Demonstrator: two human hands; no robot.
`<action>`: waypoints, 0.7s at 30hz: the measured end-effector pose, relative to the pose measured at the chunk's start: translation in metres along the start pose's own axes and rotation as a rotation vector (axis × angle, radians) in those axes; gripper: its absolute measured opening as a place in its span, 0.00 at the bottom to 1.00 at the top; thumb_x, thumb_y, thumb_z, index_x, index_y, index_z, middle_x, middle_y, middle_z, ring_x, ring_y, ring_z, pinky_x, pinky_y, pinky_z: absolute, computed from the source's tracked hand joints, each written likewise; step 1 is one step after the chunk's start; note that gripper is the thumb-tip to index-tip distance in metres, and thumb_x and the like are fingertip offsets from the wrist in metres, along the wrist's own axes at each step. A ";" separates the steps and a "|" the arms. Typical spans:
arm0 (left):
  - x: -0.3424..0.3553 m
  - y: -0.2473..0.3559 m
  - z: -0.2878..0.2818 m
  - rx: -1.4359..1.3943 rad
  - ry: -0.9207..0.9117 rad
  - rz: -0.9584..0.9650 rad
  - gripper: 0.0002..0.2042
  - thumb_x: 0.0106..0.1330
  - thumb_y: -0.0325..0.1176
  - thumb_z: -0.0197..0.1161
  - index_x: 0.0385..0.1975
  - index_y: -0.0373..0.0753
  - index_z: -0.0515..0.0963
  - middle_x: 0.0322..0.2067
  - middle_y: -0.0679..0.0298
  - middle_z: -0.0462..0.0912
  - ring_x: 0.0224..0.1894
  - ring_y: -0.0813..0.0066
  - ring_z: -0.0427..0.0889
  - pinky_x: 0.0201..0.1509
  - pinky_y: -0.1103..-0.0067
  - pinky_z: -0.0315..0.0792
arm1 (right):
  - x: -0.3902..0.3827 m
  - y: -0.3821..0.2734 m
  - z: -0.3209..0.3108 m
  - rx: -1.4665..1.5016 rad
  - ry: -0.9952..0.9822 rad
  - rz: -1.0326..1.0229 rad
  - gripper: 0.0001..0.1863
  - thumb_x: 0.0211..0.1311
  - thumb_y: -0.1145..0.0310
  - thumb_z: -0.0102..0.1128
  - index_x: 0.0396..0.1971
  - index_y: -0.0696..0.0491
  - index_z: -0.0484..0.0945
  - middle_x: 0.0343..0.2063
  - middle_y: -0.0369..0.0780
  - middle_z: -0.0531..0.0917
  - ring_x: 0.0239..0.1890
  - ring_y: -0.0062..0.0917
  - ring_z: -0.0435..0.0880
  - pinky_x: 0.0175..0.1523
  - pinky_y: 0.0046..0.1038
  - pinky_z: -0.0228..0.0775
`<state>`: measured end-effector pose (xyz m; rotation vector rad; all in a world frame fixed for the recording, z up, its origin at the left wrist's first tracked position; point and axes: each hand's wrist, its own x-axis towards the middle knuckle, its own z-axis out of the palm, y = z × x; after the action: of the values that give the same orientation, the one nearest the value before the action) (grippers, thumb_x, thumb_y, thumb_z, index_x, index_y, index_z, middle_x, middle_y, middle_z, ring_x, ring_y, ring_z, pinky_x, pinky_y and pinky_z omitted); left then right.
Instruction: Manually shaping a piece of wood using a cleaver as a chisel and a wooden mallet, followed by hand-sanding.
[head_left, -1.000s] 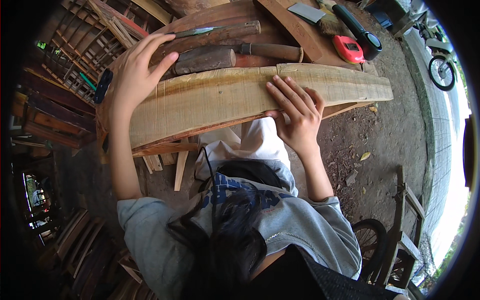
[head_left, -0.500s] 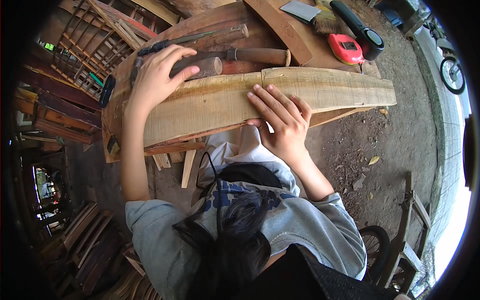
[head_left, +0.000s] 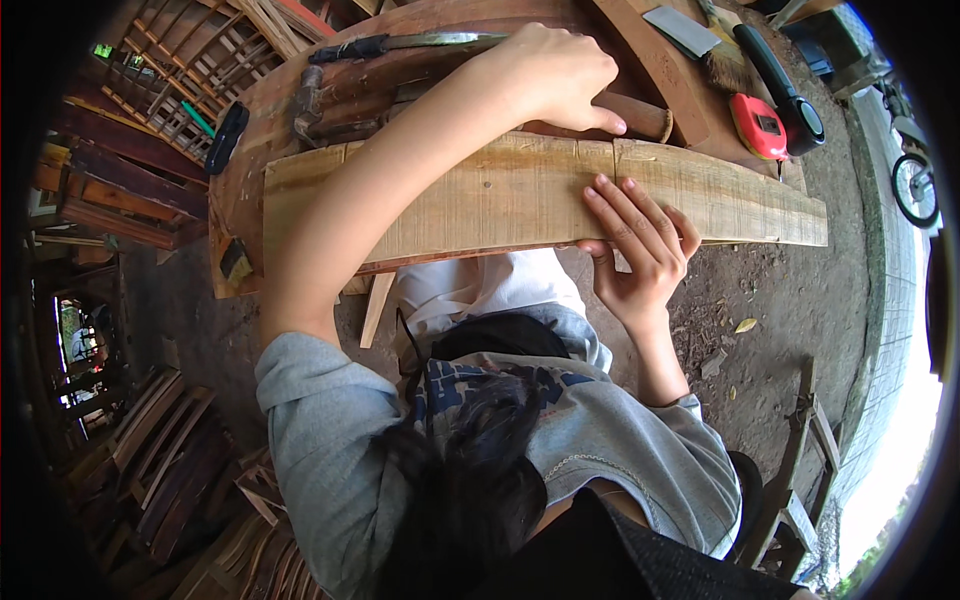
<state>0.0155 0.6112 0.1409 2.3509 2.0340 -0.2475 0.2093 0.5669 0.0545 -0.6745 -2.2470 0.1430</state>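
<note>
A pale, slightly curved wooden plank (head_left: 480,200) lies across the near edge of a reddish wooden work surface (head_left: 250,190). My right hand (head_left: 640,245) grips its right half, fingertips on the face and thumb at the lower edge. My left hand (head_left: 560,85) arches over a wooden tool handle (head_left: 645,117) above the plank, fingers curled; what they hold is hidden, and my forearm crosses the plank. A long blade with a dark handle (head_left: 350,50) and a hammer-like tool (head_left: 305,105) lie behind the plank. A red tape measure (head_left: 758,125) sits at the right.
At the back right are a brush (head_left: 725,65), a grey flat piece (head_left: 680,28), a black cylindrical tool (head_left: 790,95) and a brown batten (head_left: 640,55). Wooden racks (head_left: 140,75) and stacked curved pieces (head_left: 150,460) stand left. A bicycle wheel (head_left: 915,190) is at far right.
My left hand has swept right across the plank, from the left end to over the tool handle at centre. The plank and right hand appear further right in the picture.
</note>
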 end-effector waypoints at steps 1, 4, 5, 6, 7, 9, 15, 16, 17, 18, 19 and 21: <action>-0.001 0.000 0.001 -0.009 0.007 0.027 0.23 0.57 0.55 0.55 0.34 0.39 0.76 0.33 0.55 0.80 0.38 0.56 0.80 0.39 0.66 0.74 | 0.000 0.000 0.000 -0.013 0.000 0.001 0.18 0.51 0.50 0.58 0.41 0.39 0.80 0.44 0.26 0.80 0.49 0.15 0.76 0.53 0.23 0.53; -0.001 -0.007 0.012 -0.072 0.093 0.170 0.16 0.61 0.47 0.54 0.34 0.39 0.74 0.31 0.55 0.80 0.35 0.53 0.80 0.37 0.65 0.74 | 0.000 -0.002 0.000 -0.022 -0.014 0.005 0.18 0.51 0.50 0.58 0.41 0.39 0.80 0.44 0.26 0.80 0.49 0.16 0.76 0.53 0.23 0.53; -0.002 -0.006 0.009 -0.078 0.097 0.175 0.16 0.61 0.47 0.54 0.34 0.39 0.74 0.31 0.55 0.80 0.35 0.53 0.80 0.37 0.65 0.74 | 0.000 -0.002 0.001 -0.030 -0.018 0.007 0.18 0.51 0.50 0.58 0.41 0.39 0.80 0.44 0.26 0.80 0.49 0.16 0.76 0.53 0.23 0.53; -0.004 -0.006 0.004 -0.100 0.116 0.161 0.14 0.62 0.44 0.53 0.35 0.39 0.73 0.30 0.56 0.81 0.35 0.52 0.79 0.36 0.65 0.74 | 0.000 -0.002 0.001 -0.022 -0.018 0.007 0.18 0.51 0.50 0.58 0.41 0.39 0.80 0.44 0.26 0.80 0.49 0.16 0.76 0.53 0.23 0.53; -0.006 -0.006 0.002 -0.120 0.136 0.146 0.11 0.64 0.40 0.52 0.36 0.40 0.72 0.30 0.56 0.81 0.35 0.52 0.79 0.36 0.65 0.74 | 0.000 -0.001 0.000 -0.014 -0.018 0.006 0.18 0.51 0.50 0.58 0.42 0.39 0.80 0.44 0.26 0.80 0.49 0.17 0.76 0.53 0.24 0.53; -0.010 -0.012 0.006 -0.178 0.191 0.161 0.11 0.63 0.40 0.52 0.37 0.40 0.72 0.30 0.56 0.81 0.36 0.52 0.79 0.36 0.65 0.74 | 0.000 -0.002 0.000 -0.014 -0.015 0.001 0.18 0.51 0.50 0.59 0.42 0.39 0.80 0.44 0.26 0.80 0.49 0.17 0.76 0.53 0.24 0.53; -0.018 -0.030 -0.002 -0.285 0.508 0.343 0.21 0.68 0.48 0.44 0.38 0.31 0.65 0.17 0.52 0.71 0.19 0.54 0.73 0.24 0.72 0.70 | 0.001 -0.003 0.000 -0.010 -0.006 -0.015 0.18 0.51 0.52 0.60 0.42 0.39 0.80 0.44 0.27 0.80 0.49 0.17 0.76 0.53 0.24 0.54; -0.017 -0.036 0.001 -0.282 0.510 0.342 0.21 0.68 0.48 0.44 0.38 0.31 0.65 0.17 0.52 0.71 0.19 0.54 0.73 0.24 0.72 0.70 | 0.002 -0.003 0.000 -0.005 -0.004 -0.021 0.18 0.50 0.52 0.60 0.42 0.39 0.80 0.44 0.27 0.80 0.49 0.17 0.76 0.53 0.24 0.54; -0.018 -0.038 -0.006 -0.402 0.431 0.323 0.22 0.68 0.49 0.43 0.38 0.31 0.65 0.17 0.53 0.70 0.17 0.57 0.71 0.24 0.72 0.68 | 0.001 -0.003 0.001 -0.007 -0.003 -0.020 0.18 0.50 0.52 0.60 0.42 0.39 0.80 0.44 0.27 0.80 0.49 0.17 0.76 0.53 0.24 0.54; -0.019 -0.039 -0.016 -0.522 0.351 0.309 0.22 0.68 0.50 0.42 0.38 0.31 0.65 0.16 0.54 0.69 0.16 0.60 0.70 0.23 0.72 0.66 | 0.001 -0.002 0.000 -0.011 -0.004 -0.020 0.18 0.50 0.52 0.60 0.42 0.40 0.80 0.45 0.27 0.80 0.49 0.17 0.76 0.53 0.24 0.54; -0.025 -0.040 -0.024 -0.561 0.296 0.210 0.25 0.68 0.54 0.40 0.38 0.33 0.65 0.17 0.59 0.68 0.17 0.70 0.69 0.23 0.75 0.62 | 0.001 -0.001 -0.001 -0.015 -0.004 -0.019 0.18 0.50 0.53 0.61 0.42 0.40 0.80 0.45 0.27 0.80 0.50 0.18 0.76 0.53 0.24 0.54; -0.027 -0.044 -0.027 -0.720 0.487 0.318 0.25 0.67 0.55 0.40 0.39 0.33 0.66 0.18 0.62 0.68 0.19 0.74 0.69 0.24 0.77 0.62 | 0.001 -0.002 -0.002 -0.011 -0.003 -0.017 0.19 0.49 0.53 0.61 0.43 0.40 0.80 0.45 0.27 0.80 0.50 0.18 0.76 0.53 0.24 0.55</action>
<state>-0.0292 0.5943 0.1746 2.2914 1.4470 0.9706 0.2092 0.5655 0.0566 -0.6618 -2.2568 0.1235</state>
